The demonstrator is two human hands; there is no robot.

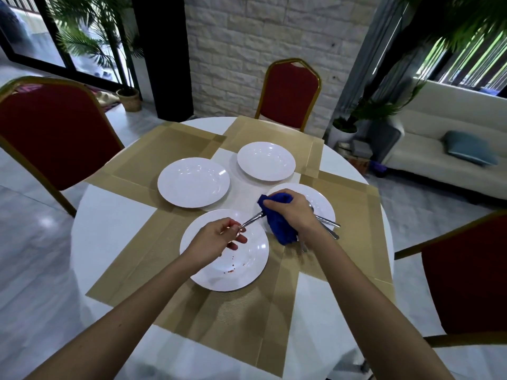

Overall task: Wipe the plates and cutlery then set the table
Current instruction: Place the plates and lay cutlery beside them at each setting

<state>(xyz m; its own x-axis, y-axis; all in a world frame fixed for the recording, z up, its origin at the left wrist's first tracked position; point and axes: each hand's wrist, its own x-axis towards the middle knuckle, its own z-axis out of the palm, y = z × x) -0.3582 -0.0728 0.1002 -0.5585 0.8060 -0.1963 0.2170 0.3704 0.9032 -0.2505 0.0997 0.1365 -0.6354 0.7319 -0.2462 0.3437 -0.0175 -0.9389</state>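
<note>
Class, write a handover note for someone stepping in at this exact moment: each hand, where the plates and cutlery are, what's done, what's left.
Left hand pinches the handle of a silver metal cutlery piece above the near white round plate.
Right hand grips a blue cloth wrapped round that piece's other end.
More silver cutlery lies on the right white plate.
The far left white plate and far right white plate look clean, on beige placemats.
Done: no cutlery laid out yet.
Left: finish this piece, wipe the rest, clean the reddish specks off the near plate, set places.
</note>
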